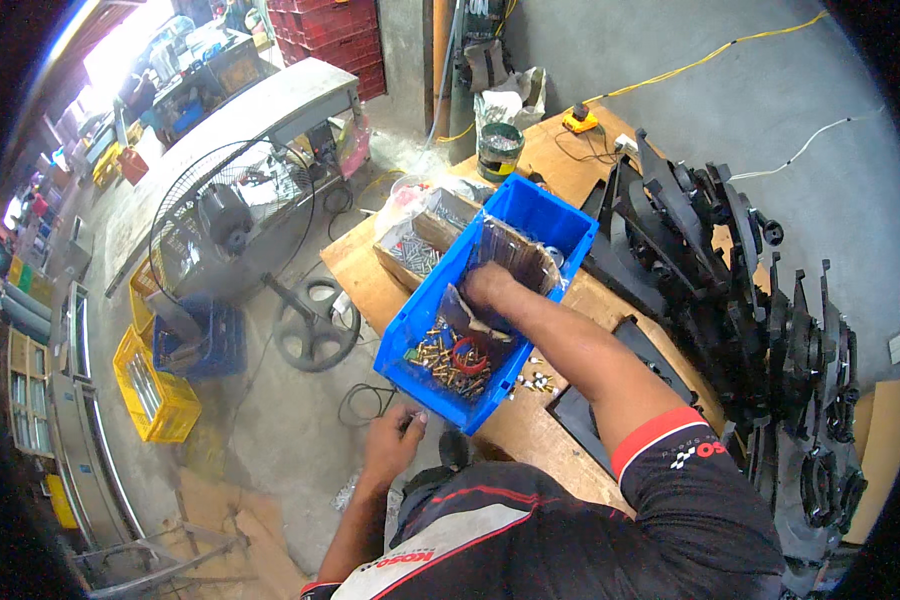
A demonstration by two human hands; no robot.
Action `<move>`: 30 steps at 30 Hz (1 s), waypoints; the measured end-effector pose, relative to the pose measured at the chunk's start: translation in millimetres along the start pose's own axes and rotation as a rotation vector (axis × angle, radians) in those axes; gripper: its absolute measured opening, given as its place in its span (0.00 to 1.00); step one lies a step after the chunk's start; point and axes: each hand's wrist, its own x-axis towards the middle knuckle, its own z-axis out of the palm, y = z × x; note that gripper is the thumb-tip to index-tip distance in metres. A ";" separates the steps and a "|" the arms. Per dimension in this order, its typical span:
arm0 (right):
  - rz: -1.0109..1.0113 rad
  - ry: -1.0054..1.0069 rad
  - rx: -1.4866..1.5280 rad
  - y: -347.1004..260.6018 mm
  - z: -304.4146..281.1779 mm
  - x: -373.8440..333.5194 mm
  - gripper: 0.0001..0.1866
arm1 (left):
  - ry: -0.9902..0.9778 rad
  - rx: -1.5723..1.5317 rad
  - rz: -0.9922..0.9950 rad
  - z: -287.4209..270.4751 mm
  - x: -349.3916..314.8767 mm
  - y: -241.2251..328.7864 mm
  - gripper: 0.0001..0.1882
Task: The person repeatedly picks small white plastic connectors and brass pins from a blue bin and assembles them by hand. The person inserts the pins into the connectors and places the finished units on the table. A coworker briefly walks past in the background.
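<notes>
A long blue plastic bin point(402, 323) stands at the left edge of the wooden table, split by cardboard dividers point(518, 250). My right hand point(487, 287) reaches down into its middle compartment; the fingers are hidden there, so their grip does not show. Brass-coloured screws point(440, 354) and a red ring point(467, 355) lie in the near compartment. Just off the bin's near left corner, my left hand point(394, 442) is closed, thumb and forefinger pinched together. Whatever it may hold is too small to make out.
Black moulded parts point(685, 240) crowd the table's right side. Behind the bin are a cardboard box of screws point(410, 252), a dark bucket point(500, 150) and a yellow charger point(579, 121). A standing fan point(228, 218) and a yellow crate point(155, 390) occupy the floor at left.
</notes>
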 end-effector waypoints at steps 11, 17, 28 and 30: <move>0.169 0.159 0.152 7.2 11.2 -4.9 0.13 | -0.015 0.034 0.058 5.8 6.2 -15.4 0.11; 0.165 0.068 0.289 18.3 -19.9 -24.3 0.15 | 0.041 -0.057 0.038 1.8 -2.0 -22.8 0.11; -0.054 -0.033 0.169 36.8 27.2 10.1 0.15 | 0.110 -0.072 0.078 -2.1 -13.1 -7.5 0.13; -0.087 -0.074 0.099 29.5 21.3 10.3 0.15 | 0.118 -0.054 0.073 -0.2 -16.1 -22.0 0.13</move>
